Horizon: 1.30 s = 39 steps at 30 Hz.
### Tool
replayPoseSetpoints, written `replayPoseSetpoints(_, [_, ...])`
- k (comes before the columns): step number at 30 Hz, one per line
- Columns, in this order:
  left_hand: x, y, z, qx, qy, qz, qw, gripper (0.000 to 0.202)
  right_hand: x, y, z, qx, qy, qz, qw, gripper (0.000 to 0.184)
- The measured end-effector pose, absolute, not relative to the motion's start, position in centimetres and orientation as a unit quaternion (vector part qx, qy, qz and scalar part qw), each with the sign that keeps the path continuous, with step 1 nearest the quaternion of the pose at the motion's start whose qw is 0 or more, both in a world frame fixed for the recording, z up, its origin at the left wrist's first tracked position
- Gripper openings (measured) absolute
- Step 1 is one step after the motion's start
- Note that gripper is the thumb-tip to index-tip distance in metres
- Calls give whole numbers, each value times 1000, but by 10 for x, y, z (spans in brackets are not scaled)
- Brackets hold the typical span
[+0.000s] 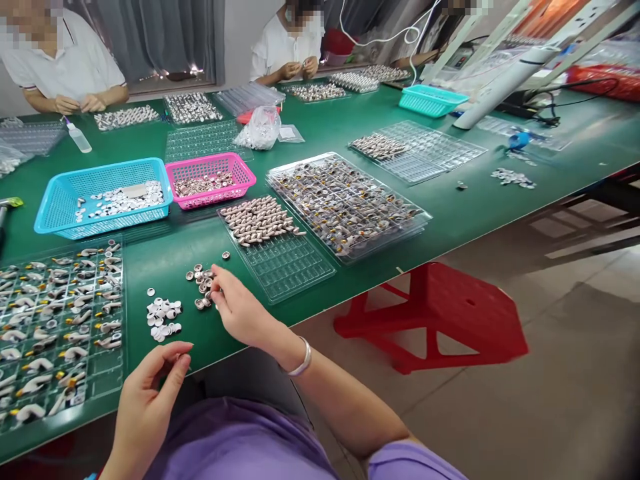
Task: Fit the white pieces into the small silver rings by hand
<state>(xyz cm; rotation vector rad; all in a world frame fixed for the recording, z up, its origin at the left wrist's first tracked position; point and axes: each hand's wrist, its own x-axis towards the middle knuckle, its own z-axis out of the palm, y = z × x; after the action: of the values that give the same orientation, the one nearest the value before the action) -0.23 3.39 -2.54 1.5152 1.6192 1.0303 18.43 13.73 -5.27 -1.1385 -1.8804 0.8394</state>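
Note:
My right hand [243, 312] reaches to the right edge of a small pile of round metal caps [199, 275], its thumb and fingers closing on one cap there. Near the table's front edge my left hand [147, 393] is held with thumb and forefinger almost together; whatever is between them is too small to make out. A heap of white round discs [163, 313] lies between the two hands, just beyond the left one. To the left lies a clear compartment tray [105, 373] holding rows of bent beige parts with yellow bits.
A blue basket [55, 200] with white discs and a pink basket [245, 175] with metal caps stand behind. Right of them lie a half-filled tray [290, 270] and stacked full trays [350, 207]. A red stool [465, 313] stands beside the table. Two people work opposite.

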Motion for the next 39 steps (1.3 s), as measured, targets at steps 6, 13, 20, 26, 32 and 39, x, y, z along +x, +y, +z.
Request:
replayPoseSetpoints(6, [-7, 24, -29, 540, 620, 420, 385, 25, 188, 108, -46, -442, -632, 426, 473, 7])
replayPoseSetpoints(13, [3, 18, -32, 531, 613, 443, 383, 22, 184, 68, -27, -378, -618, 578, 375, 6])
replayPoseSetpoints(20, [8, 14, -28, 536, 620, 453, 351, 18, 173, 60, -30, -397, -634, 559, 358, 5])
replayPoseSetpoints(26, [10, 15, -26, 540, 625, 444, 347, 18, 174, 60, -28, -401, -654, 537, 352, 6])
replayPoseSetpoints(32, [10, 14, -26, 563, 616, 438, 335, 14, 174, 59, -29, -397, -672, 514, 356, 6])
replayPoseSetpoints(39, [9, 14, -26, 581, 605, 436, 326, 11, 177, 60, -25, -389, -692, 500, 346, 8])
